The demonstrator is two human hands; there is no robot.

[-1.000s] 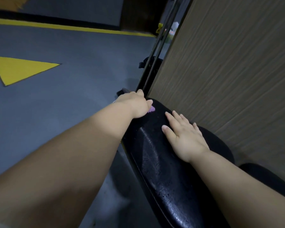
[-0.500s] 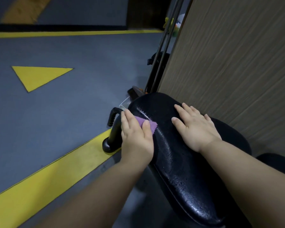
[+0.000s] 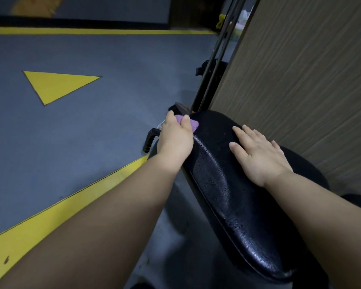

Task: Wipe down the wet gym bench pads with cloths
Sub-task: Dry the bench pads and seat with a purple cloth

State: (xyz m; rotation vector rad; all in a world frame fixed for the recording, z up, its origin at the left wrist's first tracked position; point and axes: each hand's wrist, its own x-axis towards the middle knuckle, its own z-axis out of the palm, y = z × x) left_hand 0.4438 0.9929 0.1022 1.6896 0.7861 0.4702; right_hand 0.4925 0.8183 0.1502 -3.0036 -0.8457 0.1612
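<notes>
Nearest the camera, two bare forearms reach out over a black bench pad (image 3: 227,205) whose near half glistens with beads of water. The right hand (image 3: 258,155) lies flat on the pad's top, fingers straight and together, holding nothing. The left hand (image 3: 175,140) grips a small purple cloth (image 3: 193,124) between thumb and fingers and presses it against the pad's far left edge, where the hand hides most of the fabric. Just beside that hand, off the pad's left edge, a black ribbed handle (image 3: 149,140) curves up from the frame. A second dark pad (image 3: 358,202) shows partly at the right, behind the right forearm. Below lies a grey floor (image 3: 92,132), crossed by a broad yellow stripe (image 3: 50,215) running diagonally toward the bench, with a yellow triangle (image 3: 56,84) painted farther out. A wood-grain panel (image 3: 300,69) stands close along the pad's right side. Black metal bars (image 3: 213,65) rise beyond the pad's far end, and a thin yellow line (image 3: 92,31) runs along the floor's far side.
</notes>
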